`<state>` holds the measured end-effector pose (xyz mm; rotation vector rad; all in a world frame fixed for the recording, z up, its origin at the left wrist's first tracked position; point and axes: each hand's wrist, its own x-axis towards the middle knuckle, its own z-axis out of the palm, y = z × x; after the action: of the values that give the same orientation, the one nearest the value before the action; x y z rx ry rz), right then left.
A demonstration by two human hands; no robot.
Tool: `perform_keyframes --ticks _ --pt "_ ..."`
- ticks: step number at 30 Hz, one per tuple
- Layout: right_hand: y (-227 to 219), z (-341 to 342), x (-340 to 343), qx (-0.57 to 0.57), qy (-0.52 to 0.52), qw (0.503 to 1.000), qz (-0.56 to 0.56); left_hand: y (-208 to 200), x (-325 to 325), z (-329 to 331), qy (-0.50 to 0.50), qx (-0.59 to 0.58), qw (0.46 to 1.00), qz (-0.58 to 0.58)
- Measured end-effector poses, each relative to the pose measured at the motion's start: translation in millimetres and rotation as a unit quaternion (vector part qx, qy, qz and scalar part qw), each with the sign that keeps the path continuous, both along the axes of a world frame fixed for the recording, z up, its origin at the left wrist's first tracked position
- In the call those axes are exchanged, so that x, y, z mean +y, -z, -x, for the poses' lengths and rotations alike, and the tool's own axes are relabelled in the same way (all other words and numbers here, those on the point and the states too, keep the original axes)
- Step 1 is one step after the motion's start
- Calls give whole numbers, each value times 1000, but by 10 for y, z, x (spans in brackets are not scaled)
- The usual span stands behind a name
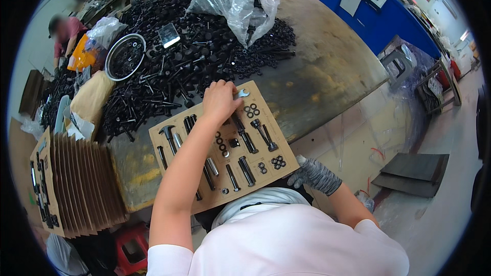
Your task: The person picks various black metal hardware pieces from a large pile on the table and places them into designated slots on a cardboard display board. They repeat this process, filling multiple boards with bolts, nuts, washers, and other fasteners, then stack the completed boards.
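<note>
A brown cardboard panel (268, 103) lies tilted across the table's near edge, in front of my body. Bolts, nuts and washers sit on it in groups, along with a black hammer-shaped piece (168, 135). My bare left hand (221, 101) is closed over the panel's far edge, at a small open-end wrench (242, 93). The wrench's jaw sticks out beside the thumb; its rest is hidden under the hand. My left forearm hides part of the panel's middle. In a grey knit glove, my right hand (313, 175) grips the panel's near right corner.
A large heap of black bolts and nuts (189, 61) covers the far table, with a clear plastic bag (235, 5) and a round metal bowl (108, 66). Upright cardboard panels (87, 184) stand at left. Red stool (130, 248) below. Other people work at far left.
</note>
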<state>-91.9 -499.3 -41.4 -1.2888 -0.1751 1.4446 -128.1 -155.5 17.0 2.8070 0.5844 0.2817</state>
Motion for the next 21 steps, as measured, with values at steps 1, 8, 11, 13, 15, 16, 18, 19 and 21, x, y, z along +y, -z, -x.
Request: perform_keyframes --ticks 1,8,11,13,15,16,18,19,21 --pt "14 21 -4 19 7 1000 -5 5 9 -28 -3 32 999 2" --pt "87 39 -3 61 16 998 -18 70 36 -49 17 18 1000 8" --pt "143 51 4 80 6 996 -38 38 13 -27 2 29 1000 7" --pt "138 68 24 91 4 994 -54 5 27 26 9 13 1000 24" --pt "187 123 13 102 5 992 -71 5 86 124 -12 -35 999 21" --pt "192 139 5 107 9 991 -80 -42 144 221 -16 -77 996 45" --pt "108 213 23 95 29 991 -87 -189 246 637 -70 -122 989 52" --pt "73 245 35 90 38 991 -92 -207 319 939 -91 -148 984 23" --pt "113 276 35 105 50 988 -103 -163 446 1598 -195 -130 972 2"
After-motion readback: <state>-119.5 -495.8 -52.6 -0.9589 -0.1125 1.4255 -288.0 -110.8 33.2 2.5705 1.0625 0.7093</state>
